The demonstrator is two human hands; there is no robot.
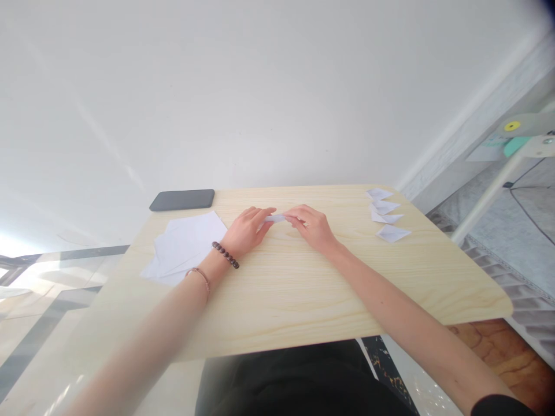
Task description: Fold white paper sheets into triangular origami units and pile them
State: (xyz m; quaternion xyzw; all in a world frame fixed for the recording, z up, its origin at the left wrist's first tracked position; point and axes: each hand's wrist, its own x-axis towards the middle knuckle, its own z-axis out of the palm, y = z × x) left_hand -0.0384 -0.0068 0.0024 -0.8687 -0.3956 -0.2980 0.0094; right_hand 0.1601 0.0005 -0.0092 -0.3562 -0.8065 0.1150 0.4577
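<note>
As the narrow paper (274, 218) probably needs steadying, your left hand (245, 232) and right hand (314, 227) pinch its ends, between loose sheets (187, 241) at left and folded pieces (393, 233) at right.

Just one cam running here, and it's riding on the person's head, looking forward and down at a wood-look table (277, 306). It's hanging above the near edge, so dark clothing (295, 381) is poking in at bottom center. The left hand (247, 230) and right hand (316, 228) are sitting close to mid-frame, kinda small since the view's going pretty wide. It's also catching a pale wall (260, 92) straight ahead, plus some floor (39, 329) off to the left.
</note>
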